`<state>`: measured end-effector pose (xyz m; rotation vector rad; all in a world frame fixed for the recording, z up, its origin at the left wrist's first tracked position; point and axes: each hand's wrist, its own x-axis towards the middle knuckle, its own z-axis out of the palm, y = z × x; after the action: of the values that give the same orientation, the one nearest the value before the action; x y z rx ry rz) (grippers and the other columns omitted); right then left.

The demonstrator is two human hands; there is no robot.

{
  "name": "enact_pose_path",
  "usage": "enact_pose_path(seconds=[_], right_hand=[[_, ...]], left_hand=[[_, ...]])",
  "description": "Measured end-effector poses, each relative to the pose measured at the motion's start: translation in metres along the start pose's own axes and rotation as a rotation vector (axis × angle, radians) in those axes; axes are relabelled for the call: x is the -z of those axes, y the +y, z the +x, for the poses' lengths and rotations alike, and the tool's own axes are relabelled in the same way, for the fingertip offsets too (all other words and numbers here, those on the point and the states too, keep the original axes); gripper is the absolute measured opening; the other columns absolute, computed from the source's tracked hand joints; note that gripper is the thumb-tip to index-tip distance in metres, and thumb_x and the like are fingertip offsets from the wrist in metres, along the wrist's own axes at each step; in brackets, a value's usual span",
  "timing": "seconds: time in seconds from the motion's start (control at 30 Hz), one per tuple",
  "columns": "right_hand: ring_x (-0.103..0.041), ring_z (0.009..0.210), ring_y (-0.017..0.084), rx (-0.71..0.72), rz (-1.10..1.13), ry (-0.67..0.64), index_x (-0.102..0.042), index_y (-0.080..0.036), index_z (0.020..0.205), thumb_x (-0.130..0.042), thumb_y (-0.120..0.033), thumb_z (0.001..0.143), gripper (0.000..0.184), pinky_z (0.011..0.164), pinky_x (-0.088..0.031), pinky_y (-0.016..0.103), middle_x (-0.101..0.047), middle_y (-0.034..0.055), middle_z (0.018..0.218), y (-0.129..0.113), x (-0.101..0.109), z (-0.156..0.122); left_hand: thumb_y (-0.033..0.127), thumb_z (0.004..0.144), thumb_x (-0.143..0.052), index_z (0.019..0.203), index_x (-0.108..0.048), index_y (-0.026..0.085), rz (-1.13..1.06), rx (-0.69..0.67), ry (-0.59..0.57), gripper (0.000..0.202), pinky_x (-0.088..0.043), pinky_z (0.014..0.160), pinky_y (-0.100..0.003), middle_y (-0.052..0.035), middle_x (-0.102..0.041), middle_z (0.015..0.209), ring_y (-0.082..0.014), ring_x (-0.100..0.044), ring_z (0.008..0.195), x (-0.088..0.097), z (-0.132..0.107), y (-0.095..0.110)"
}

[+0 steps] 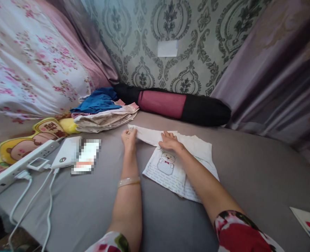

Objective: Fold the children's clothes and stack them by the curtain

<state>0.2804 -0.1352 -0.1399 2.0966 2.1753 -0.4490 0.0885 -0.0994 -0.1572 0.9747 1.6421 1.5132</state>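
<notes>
A small white long-sleeved shirt (176, 175) with a cartoon bear and rows of faint print lies on the grey bed sheet. Its sleeve (149, 135) stretches to the left. My left hand (129, 137) is closed on the end of that sleeve, by the cuff. On the upper part of the shirt, near where the sleeve joins, my right hand (169, 140) rests with its fingers spread and palm down. My right forearm crosses over the shirt and hides part of its print.
Folded clothes (104, 117) are piled behind my left hand. A black and red bolster-shaped bag (170, 105) lies along the wall. At left are a power strip (20, 168) with cables, a white power bank (67, 152), a blurred-out flat object (86, 157) and a cartoon cushion (20, 148).
</notes>
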Motion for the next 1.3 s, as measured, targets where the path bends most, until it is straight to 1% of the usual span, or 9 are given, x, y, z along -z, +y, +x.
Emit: enact_pose_path(seconds=[0.17,0.33,0.43,0.53,0.73,0.87,0.97,1.13,1.3], right_hand=[[-0.040,0.125,0.033,-0.068,-0.009,0.117,-0.042,-0.015,0.142,-0.037,-0.041,0.087,0.061,0.099,-0.034,0.047,-0.041,0.0120,0.146,-0.016,-0.006,0.008],[-0.041,0.126,0.034,-0.078,0.070,0.147,-0.047,-0.017,0.138,-0.040,-0.035,0.089,0.053,0.100,-0.035,0.048,-0.044,0.0111,0.145,-0.014,-0.008,0.012],[-0.043,0.129,0.027,-0.047,0.350,0.228,-0.047,-0.017,0.138,-0.040,-0.028,0.090,0.050,0.104,-0.036,0.040,-0.048,0.0105,0.143,0.001,0.004,0.005],[-0.054,0.119,0.020,-0.183,0.806,0.335,-0.049,-0.014,0.133,-0.030,-0.022,0.094,0.044,0.096,-0.045,0.032,-0.055,0.0123,0.136,0.021,0.016,-0.013],[-0.068,0.082,0.016,-0.355,1.701,0.237,-0.052,-0.007,0.120,-0.035,-0.023,0.097,0.033,0.075,-0.054,0.027,-0.067,0.0186,0.109,0.054,0.007,-0.059],[-0.067,0.073,0.017,-0.417,1.905,0.234,-0.055,-0.009,0.111,-0.032,-0.033,0.100,0.035,0.073,-0.055,0.030,-0.069,0.0141,0.090,0.064,-0.007,-0.069],[-0.067,0.075,0.018,-0.426,1.988,0.271,-0.057,-0.015,0.109,-0.026,-0.044,0.101,0.043,0.073,-0.057,0.035,-0.070,0.0104,0.087,0.066,-0.010,-0.067],[-0.067,0.075,0.020,-0.420,2.028,0.317,-0.062,-0.017,0.100,-0.032,-0.053,0.097,0.047,0.072,-0.058,0.040,-0.071,0.0074,0.082,0.070,-0.010,-0.064],[-0.065,0.067,0.016,-0.444,1.833,0.501,-0.064,-0.014,0.086,-0.058,-0.011,0.077,0.011,0.070,-0.058,0.031,-0.069,0.0031,0.073,0.070,-0.015,-0.064]], left_hand=[[0.033,0.054,-0.076,0.075,-0.049,0.019,-0.614,0.174,-0.144,0.037,-0.049,0.064,-0.027,0.0043,-0.057,0.067,-0.0131,-0.059,0.064,-0.019,-0.012,0.021],[0.032,0.060,-0.074,0.079,-0.050,0.019,-0.771,0.138,-0.297,0.034,-0.050,0.066,-0.026,0.0019,-0.061,0.076,-0.0132,-0.061,0.071,-0.044,-0.038,0.032],[0.033,0.065,-0.073,0.082,-0.052,0.018,-0.769,0.121,-0.378,0.030,-0.050,0.068,-0.025,0.0012,-0.062,0.079,-0.0133,-0.062,0.074,-0.059,-0.052,0.034],[0.033,0.070,-0.070,0.084,-0.053,0.018,-0.739,0.107,-0.449,0.027,-0.050,0.069,-0.024,0.0014,-0.061,0.079,-0.0114,-0.061,0.071,-0.071,-0.064,0.032],[0.043,0.083,-0.059,0.100,-0.055,0.020,-0.415,0.009,-0.621,0.029,-0.044,0.056,-0.020,0.0031,-0.057,0.072,-0.0089,-0.054,0.058,-0.086,-0.095,0.024],[0.046,0.089,-0.051,0.121,-0.055,0.019,-0.164,-0.146,-0.822,0.042,-0.050,0.082,-0.028,-0.0075,-0.067,0.108,-0.0176,-0.064,0.095,-0.087,-0.117,0.022],[0.051,0.094,-0.041,0.131,-0.051,0.019,-0.027,-0.245,-0.945,0.050,-0.035,0.108,-0.034,-0.0103,-0.055,0.137,-0.0220,-0.046,0.131,-0.083,-0.126,0.024],[0.049,0.100,-0.020,0.132,-0.049,0.014,0.107,-0.314,-0.772,0.056,-0.028,0.114,-0.038,-0.0131,-0.058,0.135,-0.0214,-0.042,0.135,-0.075,-0.109,0.025],[0.030,0.097,-0.033,0.141,-0.037,0.011,0.240,-0.377,-0.656,0.048,-0.032,0.112,-0.040,-0.0152,-0.059,0.132,-0.0213,-0.049,0.129,-0.072,-0.080,0.003]])
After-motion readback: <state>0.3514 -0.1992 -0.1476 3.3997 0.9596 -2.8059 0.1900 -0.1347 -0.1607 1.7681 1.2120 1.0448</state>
